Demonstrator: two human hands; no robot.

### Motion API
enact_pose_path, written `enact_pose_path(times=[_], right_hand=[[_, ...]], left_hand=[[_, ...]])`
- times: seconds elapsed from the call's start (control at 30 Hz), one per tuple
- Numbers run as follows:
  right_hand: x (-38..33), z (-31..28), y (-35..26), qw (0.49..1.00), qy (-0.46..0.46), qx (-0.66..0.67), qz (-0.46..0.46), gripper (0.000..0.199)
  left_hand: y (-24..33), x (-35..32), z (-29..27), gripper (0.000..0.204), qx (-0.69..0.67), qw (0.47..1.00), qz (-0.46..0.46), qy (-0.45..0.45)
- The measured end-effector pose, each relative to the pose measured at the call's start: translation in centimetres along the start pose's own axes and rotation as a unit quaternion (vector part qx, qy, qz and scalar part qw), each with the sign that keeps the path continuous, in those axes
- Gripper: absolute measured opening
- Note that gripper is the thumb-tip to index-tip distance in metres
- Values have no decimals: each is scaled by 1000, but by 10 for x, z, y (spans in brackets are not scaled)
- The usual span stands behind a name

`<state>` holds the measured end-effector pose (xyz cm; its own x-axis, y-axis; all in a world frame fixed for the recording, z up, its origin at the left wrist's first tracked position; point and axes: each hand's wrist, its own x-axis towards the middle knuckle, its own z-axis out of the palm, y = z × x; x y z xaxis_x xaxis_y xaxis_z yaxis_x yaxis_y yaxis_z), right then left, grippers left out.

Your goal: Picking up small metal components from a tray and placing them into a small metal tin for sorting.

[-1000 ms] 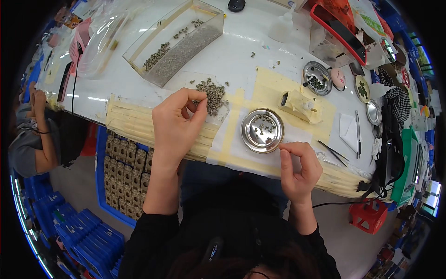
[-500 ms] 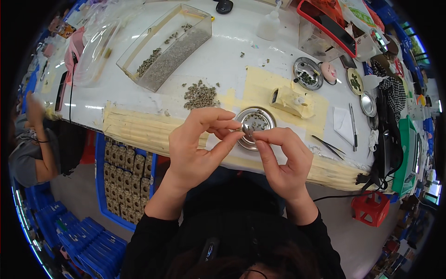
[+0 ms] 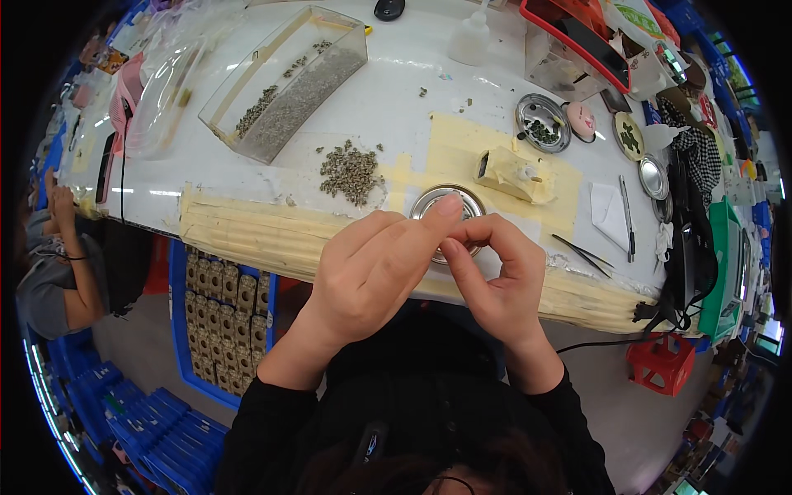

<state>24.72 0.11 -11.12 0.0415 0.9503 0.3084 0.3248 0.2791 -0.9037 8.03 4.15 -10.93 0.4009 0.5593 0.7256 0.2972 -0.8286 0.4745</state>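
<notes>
My left hand (image 3: 375, 268) and my right hand (image 3: 505, 272) meet over the table's near edge, in front of a round metal dish (image 3: 422, 203). The fingers of my right hand are pinched together, and what they hold is hidden. My left fingers are closed too, thumb pointing up and away from me; whatever is in them is also covered. Both hands hide most of the dish and its contents. Beyond my left hand lies a loose pile of small greyish metal parts (image 3: 351, 172). A pair of dark tweezers (image 3: 582, 254) rests to the right of my right hand.
A long clear box (image 3: 309, 107) with many such parts stands back left. A tape-wrapped block (image 3: 516, 175) sits beyond my hands. Farther right are a metal dish of dark green pieces (image 3: 563, 115), a pen (image 3: 627, 219) and folded white paper (image 3: 608, 213). A person (image 3: 66, 264) sits at left.
My left hand has turned and moved right, its thumb now raised over the dish. The small shiny piece seen between my fingertips earlier is now hidden. The view has shifted slightly.
</notes>
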Motion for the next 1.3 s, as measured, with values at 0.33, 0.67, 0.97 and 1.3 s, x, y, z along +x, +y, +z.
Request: enact_pose_path(times=[0.33,0.67,0.97,1.3], right_hand=[[1,-4,0,999,2,-44,-33,10],[-2,-8,-1,999,-12,-30,-4,7],[-7,-6,7,999,-3,36,22,5],[-9,-4,5,991,-12,114,66,9]], left_hand=[[0,2,1,84,38,997,51,-36],[-3,-1,0,93,30,996,61,-61],[2,-2,6,88,-118,988,-98,-1],[0,-8,5,20,-188,966,-176,-12]])
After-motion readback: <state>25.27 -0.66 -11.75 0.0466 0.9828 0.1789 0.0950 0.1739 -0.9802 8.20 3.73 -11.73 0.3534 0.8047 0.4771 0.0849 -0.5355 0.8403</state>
